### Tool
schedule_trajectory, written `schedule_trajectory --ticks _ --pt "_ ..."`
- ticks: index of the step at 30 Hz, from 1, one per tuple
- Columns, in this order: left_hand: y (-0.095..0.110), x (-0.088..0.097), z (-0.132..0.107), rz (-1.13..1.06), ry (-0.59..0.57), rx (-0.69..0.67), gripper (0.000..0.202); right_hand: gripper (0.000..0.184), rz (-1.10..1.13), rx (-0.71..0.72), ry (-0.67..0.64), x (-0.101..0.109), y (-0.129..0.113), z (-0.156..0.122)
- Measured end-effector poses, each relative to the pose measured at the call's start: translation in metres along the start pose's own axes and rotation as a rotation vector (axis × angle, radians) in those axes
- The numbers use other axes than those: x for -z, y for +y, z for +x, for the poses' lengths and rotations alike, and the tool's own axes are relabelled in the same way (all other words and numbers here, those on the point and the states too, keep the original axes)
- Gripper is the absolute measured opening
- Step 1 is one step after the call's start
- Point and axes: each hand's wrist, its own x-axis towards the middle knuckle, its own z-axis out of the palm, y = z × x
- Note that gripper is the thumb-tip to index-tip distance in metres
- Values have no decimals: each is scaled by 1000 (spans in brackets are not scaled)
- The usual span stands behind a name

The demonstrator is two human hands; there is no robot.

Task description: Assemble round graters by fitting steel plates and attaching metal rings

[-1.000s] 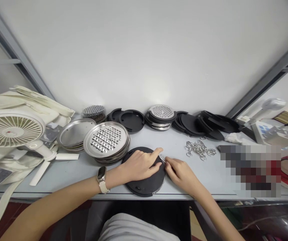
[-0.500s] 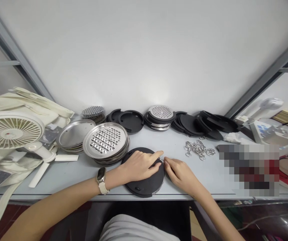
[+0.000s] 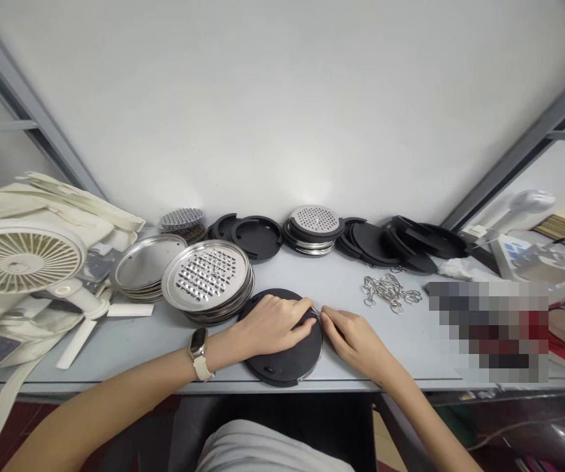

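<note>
A round black disc [image 3: 282,357] lies on the table at the front edge, with a strip of metal showing along its lower right rim. My left hand [image 3: 275,324] rests across its top, index finger and thumb curled together around a thin metal wire hook [image 3: 316,311] at the right rim. From the other side my right hand [image 3: 354,337] pinches the outer end of this hook between thumb and bent fingers. Part of the hook is hidden by the fingertips. Several similar wire hooks [image 3: 389,292] lie in a loose pile to the right.
Left of the disc stands a stack of metal grater plates [image 3: 208,275], beside a stack of plain metal plates [image 3: 149,262]. Along the wall are black rings [image 3: 257,237], a perforated plate stack [image 3: 316,219] and more black discs [image 3: 373,242]. A white fan [image 3: 21,262] stands far left.
My left index finger, stretched out over the hook before, has curled in toward the thumb at the hook. My right hand has shifted very slightly left. The disc stays in place.
</note>
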Motion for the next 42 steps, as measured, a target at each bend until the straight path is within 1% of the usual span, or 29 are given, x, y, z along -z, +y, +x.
schedule_trajectory --ticks 6,12,35,42 --pt "0 0 0 11 8 6 23 27 -45 24 -6 -2 2 0" --pt "0 -1 0 17 7 -4 23 25 -92 14 -12 -3 3 1" --pt "-1 -1 1 22 7 -19 23 26 -83 -29 -24 -2 1 3" --pt "0 -2 0 34 14 -5 21 26 -80 15 -8 -3 3 1"
